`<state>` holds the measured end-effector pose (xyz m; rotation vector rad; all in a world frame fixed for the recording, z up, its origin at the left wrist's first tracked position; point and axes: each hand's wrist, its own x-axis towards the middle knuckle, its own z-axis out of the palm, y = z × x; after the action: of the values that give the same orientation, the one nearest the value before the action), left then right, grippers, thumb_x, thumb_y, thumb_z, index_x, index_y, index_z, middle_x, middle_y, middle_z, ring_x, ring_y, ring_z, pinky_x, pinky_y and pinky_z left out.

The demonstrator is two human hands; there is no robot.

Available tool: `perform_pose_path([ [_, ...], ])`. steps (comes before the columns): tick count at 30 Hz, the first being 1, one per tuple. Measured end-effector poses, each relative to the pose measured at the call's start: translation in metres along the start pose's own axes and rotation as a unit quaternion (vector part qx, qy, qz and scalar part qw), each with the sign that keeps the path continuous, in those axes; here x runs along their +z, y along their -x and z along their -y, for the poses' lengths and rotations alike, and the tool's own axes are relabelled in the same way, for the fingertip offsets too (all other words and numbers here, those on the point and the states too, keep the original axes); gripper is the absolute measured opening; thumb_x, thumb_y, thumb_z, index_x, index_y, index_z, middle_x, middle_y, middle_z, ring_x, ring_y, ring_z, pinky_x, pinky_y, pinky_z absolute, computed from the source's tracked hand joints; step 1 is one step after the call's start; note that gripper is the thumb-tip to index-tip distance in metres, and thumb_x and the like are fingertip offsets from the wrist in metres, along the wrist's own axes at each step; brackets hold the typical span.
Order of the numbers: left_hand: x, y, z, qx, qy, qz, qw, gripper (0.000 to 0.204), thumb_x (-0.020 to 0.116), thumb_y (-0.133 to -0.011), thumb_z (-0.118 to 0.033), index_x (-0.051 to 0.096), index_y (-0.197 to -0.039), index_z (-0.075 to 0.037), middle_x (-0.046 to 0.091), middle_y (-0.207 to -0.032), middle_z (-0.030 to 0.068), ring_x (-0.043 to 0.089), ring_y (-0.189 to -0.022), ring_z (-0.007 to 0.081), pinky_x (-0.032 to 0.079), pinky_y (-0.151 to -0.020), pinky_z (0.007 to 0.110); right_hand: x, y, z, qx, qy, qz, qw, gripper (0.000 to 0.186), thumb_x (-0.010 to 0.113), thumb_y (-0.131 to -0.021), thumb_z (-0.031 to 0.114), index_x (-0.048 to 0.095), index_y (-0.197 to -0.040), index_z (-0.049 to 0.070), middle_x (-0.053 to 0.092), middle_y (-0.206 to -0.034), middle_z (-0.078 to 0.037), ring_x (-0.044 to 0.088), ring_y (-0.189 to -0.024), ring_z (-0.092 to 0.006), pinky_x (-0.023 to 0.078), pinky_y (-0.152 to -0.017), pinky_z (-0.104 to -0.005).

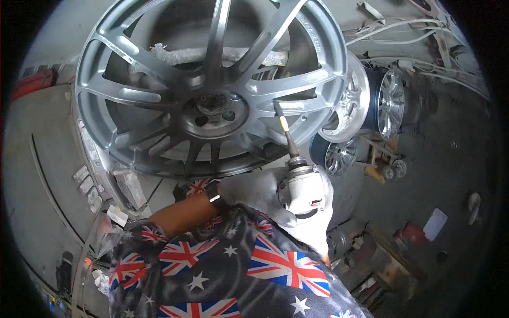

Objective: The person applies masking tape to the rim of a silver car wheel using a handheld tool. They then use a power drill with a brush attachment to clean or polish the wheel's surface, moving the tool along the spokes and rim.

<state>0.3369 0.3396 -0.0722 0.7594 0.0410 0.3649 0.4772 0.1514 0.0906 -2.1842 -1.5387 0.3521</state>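
A large silver alloy wheel rim [212, 87] fills the top of the view, its face toward me. Both my hands wear pale gloves and close round a white power tool [301, 192], which looks like a straight die grinder. Its slim shaft has a yellow band, and the dark tip lies over a right-hand spoke near the hub; I cannot tell whether it touches. My left hand [252, 192], a watch at its wrist, reaches across to the tool's left side. My right hand [318, 230] wraps the body from below and right. Most fingers are hidden.
More rims, one pale [356, 98] and one dark-sided [391, 103], stand behind at right. A smaller rim [340, 155] sits below them. Pale cables [408, 26] run along the upper right. Dark flag-print cloth [228, 275] covers my front. A wooden box [392, 259] lies lower right.
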Motion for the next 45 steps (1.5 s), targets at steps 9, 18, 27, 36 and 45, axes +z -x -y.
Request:
perform_pose_path([
  [9, -0.005, 0.005, 0.013, -0.068, 0.009, 0.002, 0.998, 0.077, 0.096, -0.076, -0.023, 0.061, -0.142, -0.003, 0.067, -0.138, 0.0111, 0.062, -0.128, 0.0225, 0.048, -0.114, 0.039, -0.071, 0.062, -0.017, -0.038, 0.044, 0.068, 0.996, 0.052, 0.079, -0.090, 0.036, 0.063, -0.120, -0.002, 0.071, -0.104, -0.018, 0.068, -0.097, -0.0319, 0.051, -0.087, -0.0433],
  [18, 0.003, -0.032, -0.008, -0.074, -0.013, 0.010, 0.997, 0.099, 0.098, -0.076, -0.028, 0.044, -0.155, -0.002, 0.059, -0.147, 0.0133, 0.054, -0.139, 0.0243, 0.040, -0.123, 0.041, -0.169, 0.175, -0.028, -0.053, 0.100, 0.122, 0.986, 0.073, 0.087, -0.083, 0.043, 0.058, -0.134, -0.001, 0.070, -0.117, -0.018, 0.068, -0.111, -0.0327, 0.051, -0.098, -0.0453],
  [27, 0.001, -0.012, -0.013, -0.012, 0.038, -0.003, 0.999, 0.092, 0.100, -0.072, -0.024, 0.054, -0.149, -0.004, 0.064, -0.142, 0.0107, 0.058, -0.134, 0.0198, 0.045, -0.119, 0.040, 0.057, -0.096, -0.007, -0.108, 0.149, 0.202, 0.962, 0.096, 0.094, -0.076, 0.050, 0.053, -0.148, 0.001, 0.070, -0.131, -0.017, 0.067, -0.125, -0.0335, 0.051, -0.109, -0.0472],
  [36, 0.006, 0.010, -0.017, -0.067, 0.130, -0.044, 0.988, 0.082, 0.098, -0.069, -0.013, 0.061, -0.141, -0.006, 0.072, -0.130, 0.0038, 0.065, -0.119, 0.0125, 0.052, -0.112, 0.035, 0.081, -0.088, 0.003, 0.013, -0.098, 0.066, 0.993, 0.048, 0.078, -0.074, 0.015, 0.071, -0.120, 0.005, 0.069, -0.114, -0.016, 0.068, -0.104, -0.0376, 0.053, -0.096, -0.0430],
  [45, 0.005, -0.007, -0.010, -0.052, 0.066, -0.018, 0.996, 0.078, 0.097, -0.074, -0.020, 0.060, -0.141, -0.006, 0.069, -0.131, 0.0053, 0.062, -0.121, 0.0150, 0.050, -0.110, 0.036, 0.076, -0.106, 0.022, -0.007, 0.014, 0.032, 0.999, 0.029, 0.070, -0.084, 0.009, 0.073, -0.112, 0.004, 0.070, -0.102, -0.016, 0.070, -0.096, -0.0356, 0.054, -0.086, -0.0424],
])
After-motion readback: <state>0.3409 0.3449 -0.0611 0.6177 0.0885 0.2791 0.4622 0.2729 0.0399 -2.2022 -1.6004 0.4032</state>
